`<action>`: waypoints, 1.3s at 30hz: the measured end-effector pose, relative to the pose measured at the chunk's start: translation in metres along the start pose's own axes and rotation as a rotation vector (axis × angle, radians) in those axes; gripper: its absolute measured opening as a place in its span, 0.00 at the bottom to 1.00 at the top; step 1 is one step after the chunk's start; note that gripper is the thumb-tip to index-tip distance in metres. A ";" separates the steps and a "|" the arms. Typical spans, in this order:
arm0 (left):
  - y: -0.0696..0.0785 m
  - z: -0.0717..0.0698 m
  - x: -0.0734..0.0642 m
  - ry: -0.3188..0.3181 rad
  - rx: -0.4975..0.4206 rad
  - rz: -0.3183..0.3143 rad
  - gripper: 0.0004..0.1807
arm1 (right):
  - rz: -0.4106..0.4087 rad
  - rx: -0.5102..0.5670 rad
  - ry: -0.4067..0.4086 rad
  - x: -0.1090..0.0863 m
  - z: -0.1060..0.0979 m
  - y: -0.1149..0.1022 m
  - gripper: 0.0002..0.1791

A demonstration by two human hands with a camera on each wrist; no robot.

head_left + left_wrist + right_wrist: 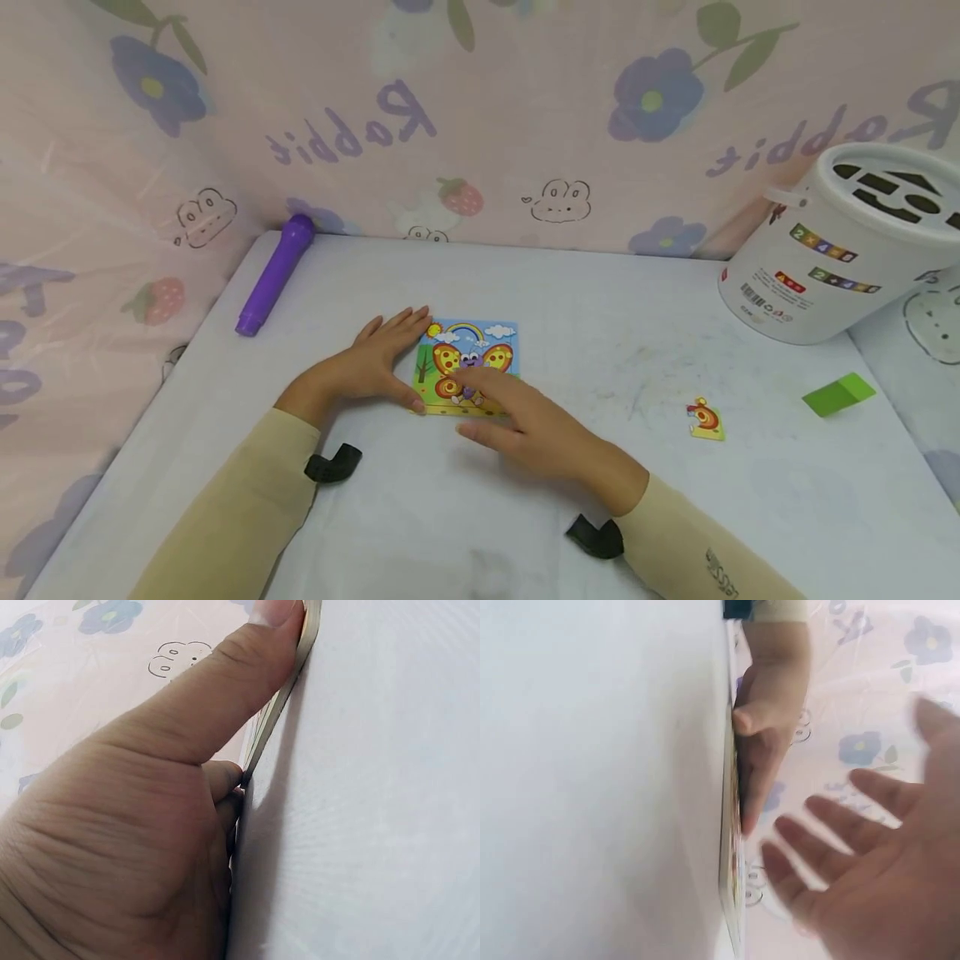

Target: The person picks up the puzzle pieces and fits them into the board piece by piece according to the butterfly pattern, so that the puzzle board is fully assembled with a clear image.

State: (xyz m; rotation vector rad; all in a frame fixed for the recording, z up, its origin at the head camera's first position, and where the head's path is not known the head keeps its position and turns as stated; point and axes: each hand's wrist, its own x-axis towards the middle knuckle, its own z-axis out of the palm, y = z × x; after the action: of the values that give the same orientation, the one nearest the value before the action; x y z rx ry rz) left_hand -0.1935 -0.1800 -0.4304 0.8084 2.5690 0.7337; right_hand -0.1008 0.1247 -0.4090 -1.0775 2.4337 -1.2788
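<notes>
A square butterfly jigsaw puzzle lies flat on the table, showing a rainbow, clouds and a tree. My left hand rests along its left side, fingers stretched and the thumb on the lower left corner. In the left wrist view that thumb touches the puzzle's edge. Over the lower right part of the puzzle is my right hand, which hides that area. The right wrist view shows the right hand with spread fingers, apart from the puzzle board. To the right lies a loose puzzle piece with an orange spiral.
A green folded card lies near the right table edge. Behind it stands a white bucket whose lid has dark shapes. A purple microphone-shaped thing lies at the back left. Patterned cloth hangs around the table.
</notes>
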 end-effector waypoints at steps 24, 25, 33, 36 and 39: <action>0.002 0.000 -0.002 0.006 0.002 0.000 0.78 | -0.395 0.756 0.149 -0.104 -0.105 0.029 0.44; 0.002 0.000 -0.001 0.005 0.003 0.002 0.78 | -0.408 0.790 0.153 -0.111 -0.108 0.033 0.44; 0.005 -0.001 0.000 -0.004 0.018 -0.010 0.78 | -0.371 0.870 0.276 -0.171 -0.133 0.069 0.40; 0.005 -0.001 -0.001 -0.007 0.021 -0.014 0.78 | -0.217 0.756 0.394 -0.189 -0.140 0.082 0.37; 0.003 -0.001 -0.001 -0.005 0.023 -0.015 0.79 | 0.057 0.613 0.499 -0.203 -0.144 0.091 0.31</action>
State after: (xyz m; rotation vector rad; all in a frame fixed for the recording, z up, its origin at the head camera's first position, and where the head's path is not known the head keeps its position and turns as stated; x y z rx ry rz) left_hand -0.1913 -0.1787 -0.4277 0.7955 2.5810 0.6978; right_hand -0.0692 0.3873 -0.4243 -0.5604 2.0673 -2.2766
